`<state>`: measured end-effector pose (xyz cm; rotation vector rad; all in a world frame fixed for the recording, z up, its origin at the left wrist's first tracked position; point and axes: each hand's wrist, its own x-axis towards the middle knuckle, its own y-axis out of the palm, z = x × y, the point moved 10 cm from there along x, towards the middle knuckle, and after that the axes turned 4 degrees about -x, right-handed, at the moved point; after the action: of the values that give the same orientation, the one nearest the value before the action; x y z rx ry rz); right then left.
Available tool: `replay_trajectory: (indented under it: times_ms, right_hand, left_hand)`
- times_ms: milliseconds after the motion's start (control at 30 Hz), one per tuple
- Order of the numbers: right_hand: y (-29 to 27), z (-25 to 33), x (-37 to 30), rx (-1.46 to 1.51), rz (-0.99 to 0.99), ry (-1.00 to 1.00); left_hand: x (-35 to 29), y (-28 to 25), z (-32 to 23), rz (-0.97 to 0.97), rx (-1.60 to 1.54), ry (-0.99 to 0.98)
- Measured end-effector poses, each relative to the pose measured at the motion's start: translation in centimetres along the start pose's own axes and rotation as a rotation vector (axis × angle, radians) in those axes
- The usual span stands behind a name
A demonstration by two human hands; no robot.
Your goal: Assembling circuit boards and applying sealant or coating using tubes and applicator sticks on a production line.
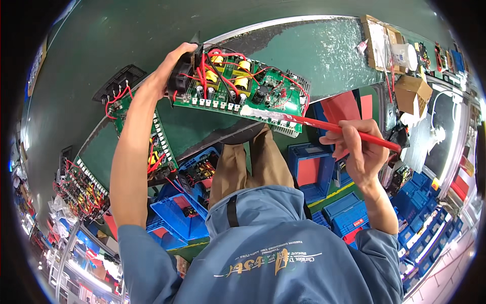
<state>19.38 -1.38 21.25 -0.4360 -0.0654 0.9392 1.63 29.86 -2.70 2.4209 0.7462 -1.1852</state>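
A green circuit board (277, 90) with yellow-wound coils, red and black wires and a row of small metal-tabbed parts lies tilted on the green worktable (309, 55). My left hand (164, 73) is closed around the black fan end (180, 81) of this board; some of its fingers are hidden. In my right hand (360, 149) is a long red stick (324, 123), pinched between the fingers. White paste (260, 112) coats its far end, which rests against the row of parts on the board's near edge.
Under my left forearm lies another wired board (161, 139), and several more (83, 187) are grouped at far left. Blue crates (174, 219) stand below the table beside my legs, with another blue crate (308, 161) to the right. Cardboard boxes (412, 96) sit at the right end.
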Motion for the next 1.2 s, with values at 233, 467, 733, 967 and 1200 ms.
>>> replay_trajectory:
  times_ms: [233, 467, 733, 967, 1200]
  right_hand:
    - [1.4, -1.7, 0.6, -0.004, -0.005, 0.109]
    - [0.3, -1.0, 0.1, -0.005, -0.081, 0.089]
    - [-1.1, -1.4, 0.6, 0.014, -0.173, 0.129]
    - [-1.0, -1.3, -0.4, 0.046, -0.096, 0.047]
    - [2.8, -0.8, 0.1, 0.050, 0.020, 0.043]
  left_hand:
    - [-0.2, -0.2, -0.3, -0.012, -0.038, 0.024]
    - [-0.6, 0.5, -0.4, 0.010, 0.017, -0.013]
    - [-0.2, -0.2, -0.1, 0.013, -0.035, -0.028]
    - [0.4, -0.3, 0.4, -0.007, 0.025, -0.014]
    - [0.2, 0.0, 0.1, 0.023, -0.044, -0.034]
